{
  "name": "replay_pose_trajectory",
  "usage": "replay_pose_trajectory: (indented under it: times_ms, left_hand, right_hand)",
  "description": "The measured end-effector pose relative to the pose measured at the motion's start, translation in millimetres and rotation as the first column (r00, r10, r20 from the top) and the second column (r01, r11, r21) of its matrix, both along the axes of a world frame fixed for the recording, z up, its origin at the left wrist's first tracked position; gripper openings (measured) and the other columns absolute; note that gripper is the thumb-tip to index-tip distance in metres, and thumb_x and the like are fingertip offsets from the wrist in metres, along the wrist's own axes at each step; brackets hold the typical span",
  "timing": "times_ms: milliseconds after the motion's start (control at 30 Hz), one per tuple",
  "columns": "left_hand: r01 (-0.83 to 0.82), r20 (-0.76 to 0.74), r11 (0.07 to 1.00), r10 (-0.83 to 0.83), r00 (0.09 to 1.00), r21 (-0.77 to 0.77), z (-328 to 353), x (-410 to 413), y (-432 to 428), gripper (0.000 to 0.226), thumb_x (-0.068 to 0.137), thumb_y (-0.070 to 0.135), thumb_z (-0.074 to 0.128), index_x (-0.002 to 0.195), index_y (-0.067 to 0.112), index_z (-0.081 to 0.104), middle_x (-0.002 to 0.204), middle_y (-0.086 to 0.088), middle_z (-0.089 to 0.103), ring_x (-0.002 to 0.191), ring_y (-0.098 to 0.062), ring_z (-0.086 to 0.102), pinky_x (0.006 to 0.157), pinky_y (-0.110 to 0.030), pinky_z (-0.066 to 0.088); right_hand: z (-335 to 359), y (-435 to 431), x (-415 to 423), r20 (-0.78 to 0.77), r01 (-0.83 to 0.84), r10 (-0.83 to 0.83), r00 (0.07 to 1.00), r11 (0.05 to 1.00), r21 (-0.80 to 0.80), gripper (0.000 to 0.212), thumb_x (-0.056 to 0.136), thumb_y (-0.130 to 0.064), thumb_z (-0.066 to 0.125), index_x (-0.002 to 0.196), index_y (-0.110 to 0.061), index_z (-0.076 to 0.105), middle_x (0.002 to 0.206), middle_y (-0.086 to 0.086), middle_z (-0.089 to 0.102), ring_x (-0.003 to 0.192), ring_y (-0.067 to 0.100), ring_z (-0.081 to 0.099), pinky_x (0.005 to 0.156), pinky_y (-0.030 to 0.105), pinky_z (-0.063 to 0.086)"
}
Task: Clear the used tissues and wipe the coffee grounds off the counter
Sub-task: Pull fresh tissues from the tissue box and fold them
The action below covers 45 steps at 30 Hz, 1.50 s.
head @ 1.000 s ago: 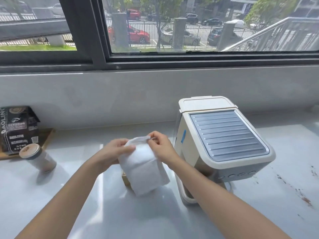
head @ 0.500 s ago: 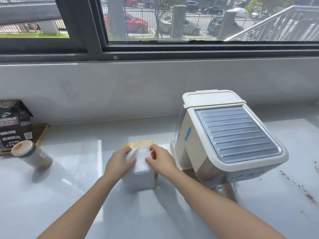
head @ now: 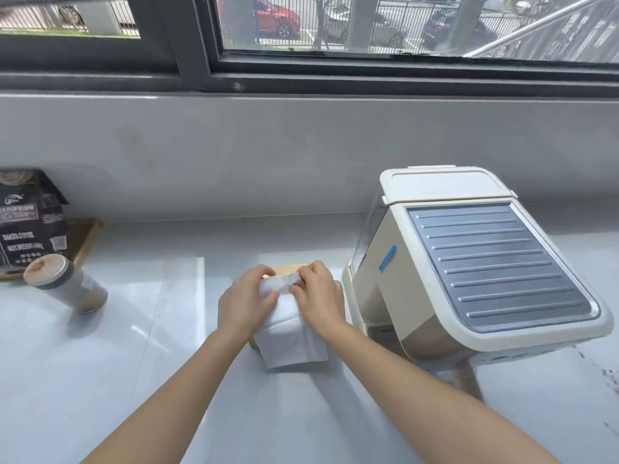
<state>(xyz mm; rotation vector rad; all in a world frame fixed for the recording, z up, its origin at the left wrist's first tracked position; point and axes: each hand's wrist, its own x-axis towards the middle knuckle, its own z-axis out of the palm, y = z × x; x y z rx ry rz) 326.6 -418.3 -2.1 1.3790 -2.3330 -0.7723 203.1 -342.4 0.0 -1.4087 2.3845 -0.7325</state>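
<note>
Left hand [head: 246,298] and right hand [head: 320,296] both pinch the top edge of the white tissue [head: 291,339], centre frame, above the counter [head: 134,380]. Folded short a moment ago, it now hangs longer, top bunched. It looks like a wiping pad forming. At the lower-right edge, coffee grounds [head: 608,376] lie unwiped.

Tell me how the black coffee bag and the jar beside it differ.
The coffee bag is black with white print; the jar is a cylinder with a tan top. The bag sits on a wooden tray; the jar sits on the bare counter. The bag is bigger. Both are at the counter's left end.
</note>
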Motion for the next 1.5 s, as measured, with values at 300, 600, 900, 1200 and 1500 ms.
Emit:
replay_pose_trajectory:
  times_ms: [300,600,900,1200,1500]
  left_hand:
    - [0.101,-0.168,0.967,-0.062,0.984,0.234,23.5,3.8,-6.7,0.026,0.072,0.036,0.062,0.091,0.02,0.07,0.093,0.003,0.069,0.091,-0.018,0.061,0.079,-0.032,0.049]
    - [0.291,-0.511,0.877,-0.062,0.857,0.382,93.1,13.5,-9.0,0.015,0.082,0.027,0.072,0.092,0.017,0.069,0.087,-0.001,0.07,0.077,-0.012,0.063,0.072,-0.026,0.047]
    - [0.44,-0.561,0.705,-0.072,0.825,0.556,114.4,25.4,4.2,0.029,0.08,0.031,0.073,0.108,0.023,0.067,0.098,0.007,0.074,0.089,-0.011,0.07,0.074,-0.022,0.053]
    - [0.336,-0.499,0.572,0.152,0.853,0.749,73.5,35.3,9.3,0.027,0.09,0.017,0.06,0.117,0.013,0.064,0.107,-0.005,0.072,0.09,-0.021,0.068,0.071,-0.032,0.054]
    - [0.223,-0.306,0.51,0.084,0.948,0.831,38.7,40.2,14.7,0.026,0.086,0.026,0.065,0.111,0.022,0.066,0.1,-0.002,0.07,0.088,-0.021,0.065,0.075,-0.033,0.053]
  right_hand:
    - [19.1,7.2,5.7,0.225,-0.016,0.063,0.972,0.979,-0.202,0.014,0.093,-0.014,0.044,0.085,-0.021,0.035,0.079,0.0,0.058,0.074,0.028,0.053,0.063,0.04,0.041]
    - [87.7,4.8,4.2,0.312,0.154,0.015,0.95,0.847,-0.508,0.031,0.093,-0.011,0.045,0.074,-0.032,0.034,0.065,-0.013,0.044,0.061,0.007,0.044,0.057,0.028,0.035]
    - [121.2,14.6,4.5,0.524,0.277,0.064,0.849,0.791,-0.545,0.022,0.09,-0.005,0.045,0.071,-0.015,0.038,0.061,-0.012,0.035,0.055,0.006,0.031,0.053,0.019,0.03]
    - [74.4,41.0,-2.7,0.859,0.083,-0.115,0.499,0.993,0.085,0.037,0.082,-0.03,0.067,0.116,-0.019,0.057,0.109,-0.003,0.066,0.091,0.012,0.066,0.073,0.029,0.055]
    - [35.8,38.6,-6.4,0.85,0.119,-0.084,0.519,0.993,0.025,0.012,0.089,-0.01,0.06,0.1,-0.012,0.064,0.099,0.011,0.068,0.079,0.02,0.065,0.066,0.027,0.052]
